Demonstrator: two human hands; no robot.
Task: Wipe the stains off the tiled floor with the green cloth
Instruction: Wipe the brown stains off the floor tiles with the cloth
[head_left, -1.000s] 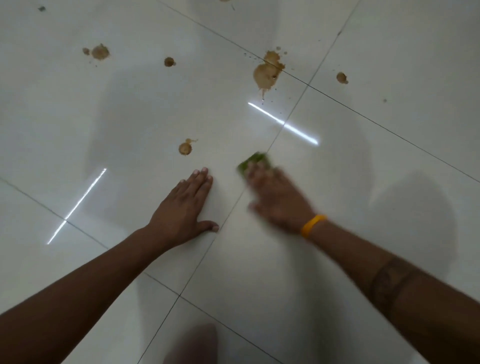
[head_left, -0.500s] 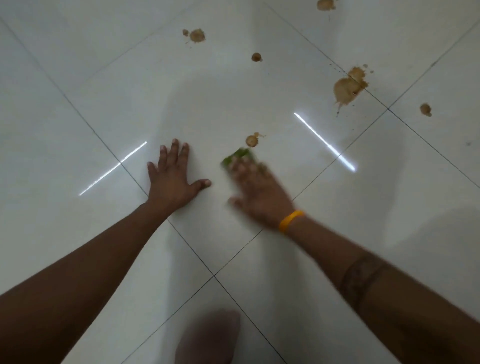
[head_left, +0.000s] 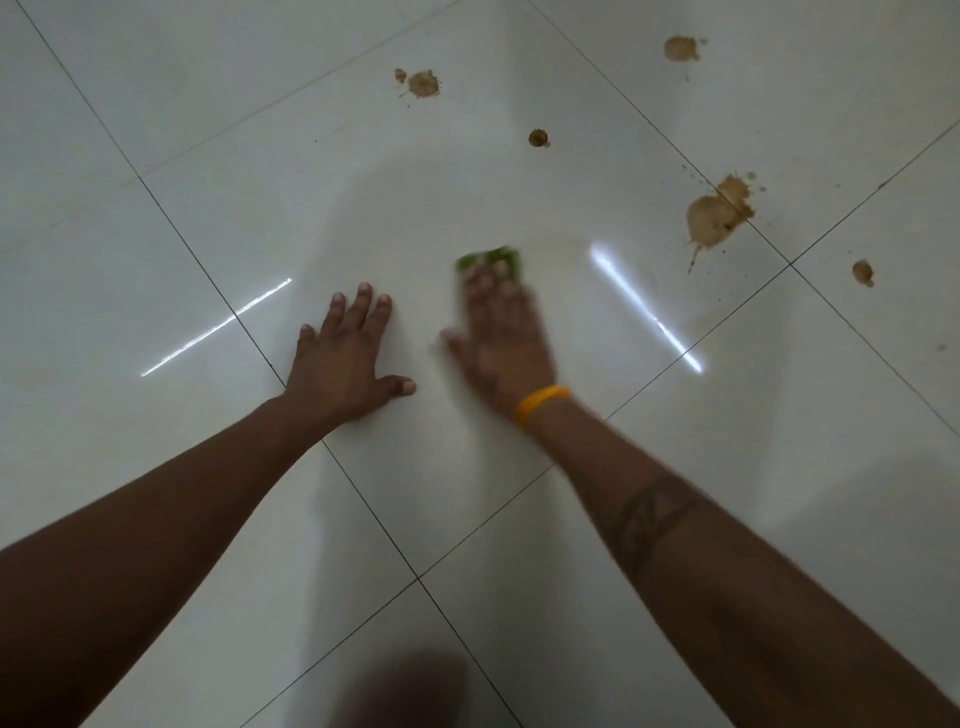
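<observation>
My right hand (head_left: 501, 338), blurred with motion and wearing an orange wristband, presses the green cloth (head_left: 488, 258) flat on the white tiled floor (head_left: 208, 218); only the cloth's far edge shows past my fingertips. My left hand (head_left: 343, 358) lies flat on the tile, fingers spread, holding nothing. Brown stains sit farther out: a large splash (head_left: 714, 218) at the right on a grout line, a small spot (head_left: 862, 272) beyond it, a round dot (head_left: 538, 137), a splat (head_left: 423, 83) and one (head_left: 680, 48) at the top.
Dark grout lines cross the glossy tiles diagonally. Two bright light reflections streak the floor left and right of my hands. A dark blurred shape, maybe my knee (head_left: 410, 686), shows at the bottom edge.
The right hand with the cloth slid forward over the small brown spot that lay just ahead of it; that spot is no longer visible. The view shifted, and my left hand stayed planted.
</observation>
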